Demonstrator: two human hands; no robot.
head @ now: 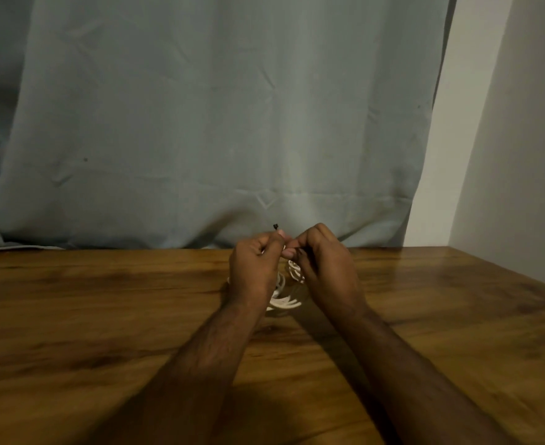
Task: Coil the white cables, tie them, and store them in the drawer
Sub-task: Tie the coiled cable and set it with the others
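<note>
**A:** Behind your desk point(104, 316) hangs a grey-blue curtain point(200, 107), with a pale wall point(505, 139) to the right. No drawer shows, so storing comes later, I'd judge.

**B:** And my arms?

**A:** Both reach forward over the wood and meet near the far edge. Your left hand point(255, 264) has its fingers curled, pinching something thin at the thumb tip; a small dark tie end point(275, 226) sticks up just above it. Your right hand point(324, 261) is curled too, its fingertips point(292, 252) touching the left ones, seemingly gripping the other part of that tie. What exactly it grips is hidden.

**B:** Where are the cables?

**A:** White loops of the cables point(284, 297) show under and between your hands, the lowest resting on the desk. Your hands sit above the bundle, probably so the loops stay gathered while you work the tie.

**B:** So I'm at the tying step?

**A:** That's my reading. Take care the loops don't spring apart while you cinch.
</note>
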